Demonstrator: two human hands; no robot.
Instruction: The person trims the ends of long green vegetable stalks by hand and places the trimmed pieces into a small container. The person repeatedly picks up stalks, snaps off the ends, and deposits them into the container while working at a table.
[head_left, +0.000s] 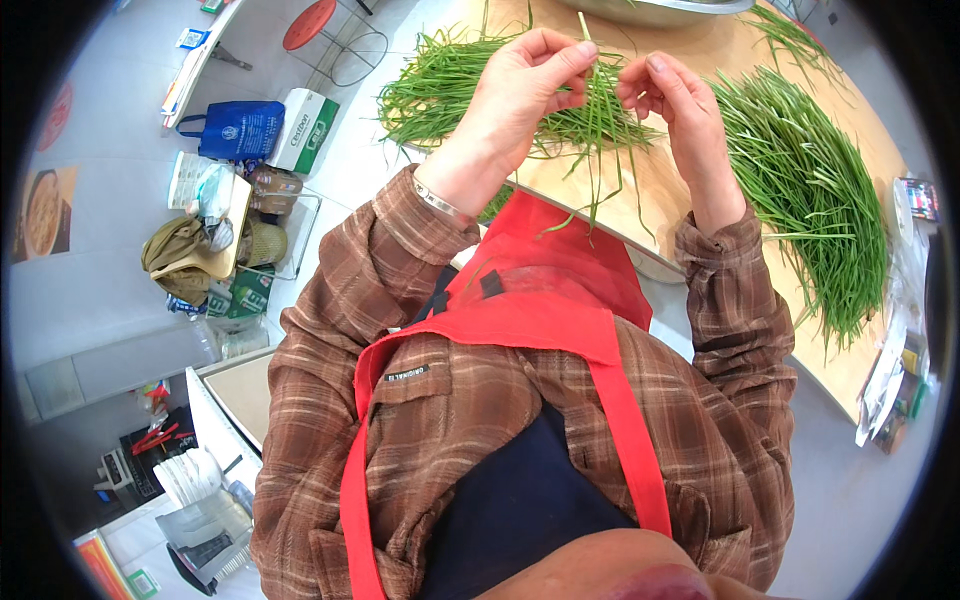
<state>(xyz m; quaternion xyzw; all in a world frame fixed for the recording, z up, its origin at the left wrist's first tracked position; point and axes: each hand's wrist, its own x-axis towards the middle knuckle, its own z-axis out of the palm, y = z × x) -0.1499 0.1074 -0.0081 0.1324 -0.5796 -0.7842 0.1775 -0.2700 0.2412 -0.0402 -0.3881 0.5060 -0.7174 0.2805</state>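
My left hand (536, 82) pinches a small bunch of green garlic chives (600, 135) near its pale stem end, between thumb and fingers. The long leaves hang down over the table edge. To the right of the bunch, my right hand (675, 94) is raised with its fingers curled and apart; no chive is plainly held in it. Behind my left hand spreads a loose pile of chives (442, 94) on the wooden table (660, 214). Beside my right wrist lies a larger, more evenly aligned heap of chives (810, 195).
A metal basin (652, 11) stands at the table's far edge. Plastic bags (889, 375) and small packages lie along the right side. To the left are a red stool (309, 24), a blue bag (232, 129), a carton (304, 131) and a chair (202, 259) with items piled on it.
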